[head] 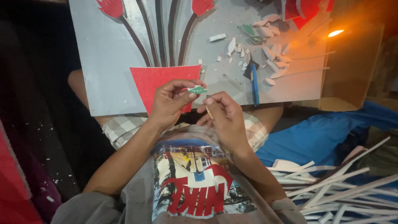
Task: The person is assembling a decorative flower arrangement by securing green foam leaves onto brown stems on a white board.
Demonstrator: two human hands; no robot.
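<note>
My left hand [171, 101] pinches a small green leaf-shaped piece [197, 89] between thumb and fingers, just in front of the grey board [107, 58]. My right hand [224, 116] is closed around a thin pale stick [208, 111], its tip close to the green piece. The board rests on my lap and bears a red vase shape [157, 81], dark stems and red flowers [111, 7].
A blue-handled cutter [254, 85] lies on the board among several white foam scraps [271, 66] and a green scrap [248, 30]. White foam strips [340, 186] pile on blue cloth [319, 137] at right. An orange light [336, 32] glows at upper right.
</note>
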